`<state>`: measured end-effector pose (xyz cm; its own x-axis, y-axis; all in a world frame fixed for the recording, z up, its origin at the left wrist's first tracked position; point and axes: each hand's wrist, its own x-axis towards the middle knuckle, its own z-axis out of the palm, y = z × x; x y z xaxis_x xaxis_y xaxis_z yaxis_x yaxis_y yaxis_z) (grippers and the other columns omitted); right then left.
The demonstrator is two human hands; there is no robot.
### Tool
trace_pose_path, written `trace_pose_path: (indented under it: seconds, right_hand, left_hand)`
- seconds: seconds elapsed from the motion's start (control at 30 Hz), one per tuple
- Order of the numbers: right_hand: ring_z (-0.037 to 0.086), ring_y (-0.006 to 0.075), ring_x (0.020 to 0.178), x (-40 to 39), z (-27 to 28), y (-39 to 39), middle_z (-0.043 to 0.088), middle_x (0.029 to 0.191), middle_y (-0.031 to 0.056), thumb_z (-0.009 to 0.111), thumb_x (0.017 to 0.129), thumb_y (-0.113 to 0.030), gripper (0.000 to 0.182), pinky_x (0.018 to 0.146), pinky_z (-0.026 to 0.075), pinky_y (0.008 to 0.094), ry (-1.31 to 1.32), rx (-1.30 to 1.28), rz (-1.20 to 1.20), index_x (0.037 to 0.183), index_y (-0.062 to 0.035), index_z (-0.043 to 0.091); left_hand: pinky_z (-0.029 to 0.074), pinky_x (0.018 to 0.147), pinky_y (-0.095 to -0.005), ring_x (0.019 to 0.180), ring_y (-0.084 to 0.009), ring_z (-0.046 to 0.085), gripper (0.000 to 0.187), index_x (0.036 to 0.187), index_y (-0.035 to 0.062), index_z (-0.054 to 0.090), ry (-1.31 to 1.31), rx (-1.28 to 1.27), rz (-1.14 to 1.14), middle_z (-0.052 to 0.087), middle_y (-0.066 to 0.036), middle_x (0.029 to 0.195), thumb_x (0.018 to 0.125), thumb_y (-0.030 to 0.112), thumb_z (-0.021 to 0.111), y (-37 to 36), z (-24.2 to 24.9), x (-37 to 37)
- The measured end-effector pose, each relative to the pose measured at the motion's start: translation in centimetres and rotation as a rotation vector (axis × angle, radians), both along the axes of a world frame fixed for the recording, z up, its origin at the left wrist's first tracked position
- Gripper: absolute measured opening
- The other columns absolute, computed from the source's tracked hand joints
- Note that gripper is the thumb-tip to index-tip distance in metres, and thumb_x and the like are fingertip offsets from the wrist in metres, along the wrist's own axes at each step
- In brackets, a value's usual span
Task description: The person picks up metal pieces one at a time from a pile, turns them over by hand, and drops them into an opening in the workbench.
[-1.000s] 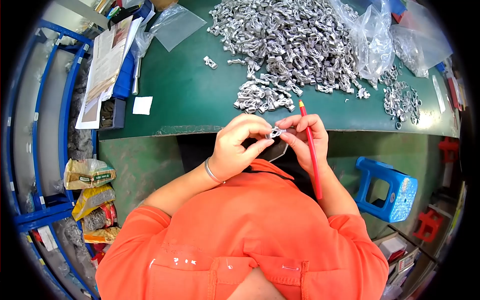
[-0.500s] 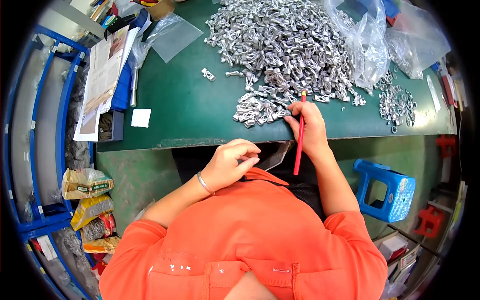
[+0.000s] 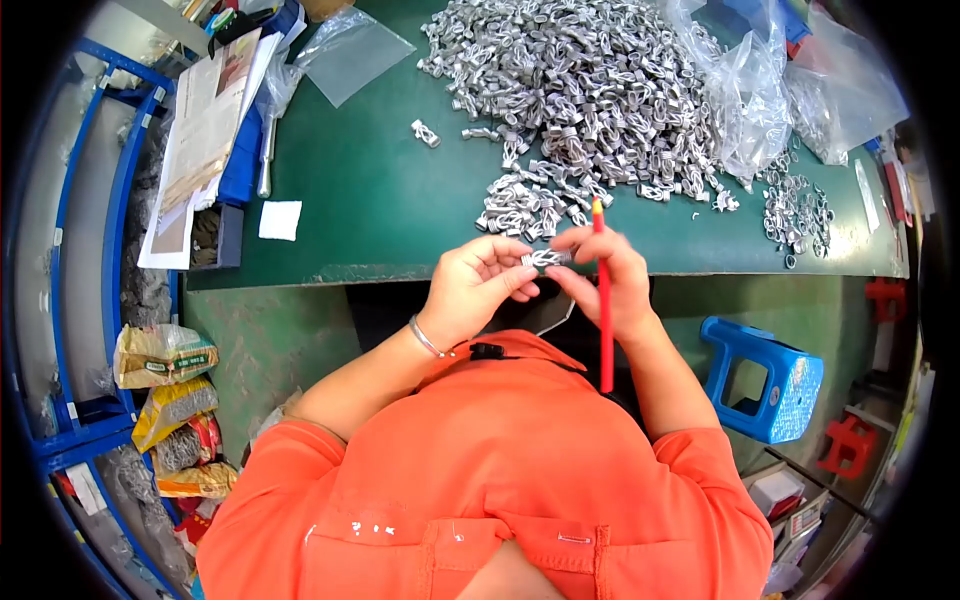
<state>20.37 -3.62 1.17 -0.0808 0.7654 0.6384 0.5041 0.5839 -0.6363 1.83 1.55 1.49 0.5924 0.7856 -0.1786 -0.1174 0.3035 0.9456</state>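
Between my two hands, at the table's front edge, is a small silvery metal piece (image 3: pixel 546 258) with looped strands. My left hand (image 3: pixel 482 280) pinches its left end between thumb and fingers. The right end is in the fingertips of my right hand (image 3: pixel 610 275), which also holds a red pencil (image 3: pixel 605 320) upright, its yellow tip pointing away from me. Just beyond my hands lies a small heap of similar pieces (image 3: pixel 515 208), touching a much larger pile (image 3: pixel 590 90). One piece (image 3: pixel 425 133) lies apart on the left.
The green table (image 3: pixel 340 210) bears clear plastic bags (image 3: pixel 745 110), loose metal rings (image 3: pixel 795 215), a white paper square (image 3: pixel 279 220) and papers (image 3: pixel 205 130) over a blue bin. A blue stool (image 3: pixel 765 380) stands right of me; blue shelving (image 3: pixel 125 200) and sacks (image 3: pixel 165 355) are at left.
My right hand has drawn back from the small heap with a metal piece. My left hand has moved up and right to meet it and now grips the piece's other end.
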Motion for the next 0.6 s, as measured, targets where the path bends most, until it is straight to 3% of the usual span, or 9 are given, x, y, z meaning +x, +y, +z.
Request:
trace_pose_path:
  seconds: [0.07, 0.1, 0.17, 0.27, 0.37, 0.4, 0.5, 0.6]
  right_hand:
    - [0.060, 0.0172, 0.081, -0.8, -0.7, -0.6, 0.064, 0.092, 0.0117, 0.067, 0.078, 0.006, 0.025, 0.073, 0.050, 0.0294, 0.698, -0.366, -0.003, 0.089, -0.0040, 0.047]
    - [0.058, 0.0132, 0.084, -0.2, -0.9, -0.9, 0.062, 0.097, 0.0133, 0.063, 0.083, 0.006, 0.022, 0.077, 0.050, 0.0269, 0.692, -0.453, -0.007, 0.092, -0.0032, 0.045]
    - [0.058, 0.0133, 0.084, 0.0, -0.7, -1.6, 0.062, 0.097, 0.0135, 0.062, 0.083, 0.008, 0.022, 0.077, 0.050, 0.0266, 0.731, -0.455, 0.031, 0.091, -0.0030, 0.045]
    - [0.058, 0.0135, 0.085, -0.2, -0.5, -2.6, 0.061, 0.096, 0.0138, 0.060, 0.081, 0.013, 0.025, 0.077, 0.049, 0.0255, 0.824, -0.430, 0.062, 0.090, -0.0032, 0.044]
    - [0.059, 0.0141, 0.086, -1.1, -0.1, -3.7, 0.062, 0.096, 0.0136, 0.063, 0.078, 0.014, 0.028, 0.076, 0.049, 0.0255, 1.018, -0.385, 0.035, 0.088, -0.0045, 0.044]
    - [0.059, 0.0141, 0.086, -1.1, -0.4, -4.3, 0.062, 0.096, 0.0136, 0.063, 0.078, 0.014, 0.028, 0.076, 0.049, 0.0255, 1.015, -0.384, 0.028, 0.088, -0.0045, 0.044]
    - [0.059, 0.0130, 0.079, -1.0, -1.3, -4.7, 0.064, 0.095, 0.0130, 0.068, 0.076, 0.008, 0.027, 0.074, 0.048, 0.0260, 0.641, -0.298, -0.061, 0.085, -0.0048, 0.046]
    - [0.059, 0.0148, 0.075, 0.4, -2.2, -3.5, 0.064, 0.092, 0.0116, 0.065, 0.079, 0.006, 0.021, 0.068, 0.048, 0.0257, 0.342, -0.163, -0.351, 0.082, -0.0035, 0.047]
  left_hand:
    - [0.057, 0.070, -0.0272, 0.080, -0.0171, 0.065, 0.019, 0.103, -0.0062, 0.058, -0.055, 0.035, 0.022, 0.063, -0.013, 0.093, 0.084, -0.005, 0.061, -0.3, -0.2, -0.3]
    - [0.057, 0.072, -0.0272, 0.083, -0.0170, 0.065, 0.018, 0.102, -0.0064, 0.059, -0.014, 0.224, 0.028, 0.061, -0.012, 0.096, 0.084, -0.007, 0.061, -0.3, 0.0, -0.3]
    - [0.056, 0.077, -0.0271, 0.089, -0.0171, 0.063, 0.017, 0.098, -0.0066, 0.063, 0.057, 0.492, -0.004, 0.055, -0.010, 0.102, 0.081, -0.011, 0.061, -0.3, 0.1, -0.3]
    - [0.056, 0.077, -0.0264, 0.088, -0.0161, 0.063, 0.020, 0.098, -0.0056, 0.063, 0.003, 0.612, -0.002, 0.056, -0.010, 0.101, 0.079, -0.012, 0.062, -0.8, 0.7, 0.2]
    - [0.053, 0.070, -0.0252, 0.082, -0.0148, 0.062, 0.020, 0.092, -0.0014, 0.064, 0.017, 0.743, -0.011, 0.060, -0.009, 0.095, 0.074, -0.007, 0.070, -1.2, 1.9, 0.4]
    - [0.052, 0.067, -0.0254, 0.080, -0.0149, 0.062, 0.020, 0.090, 0.0002, 0.065, 0.030, 0.835, -0.028, 0.061, -0.009, 0.093, 0.072, -0.005, 0.073, -1.2, 2.0, 0.3]
    - [0.050, 0.067, -0.0286, 0.079, -0.0197, 0.062, 0.020, 0.086, 0.0030, 0.065, 0.088, 0.922, -0.027, 0.062, -0.009, 0.090, 0.069, -0.004, 0.073, -1.3, 1.2, -0.6]
    - [0.051, 0.071, -0.0301, 0.085, -0.0227, 0.063, 0.020, 0.089, 0.0023, 0.065, 0.193, 0.862, -0.059, 0.064, -0.011, 0.098, 0.071, -0.002, 0.071, -1.3, -0.5, -1.7]
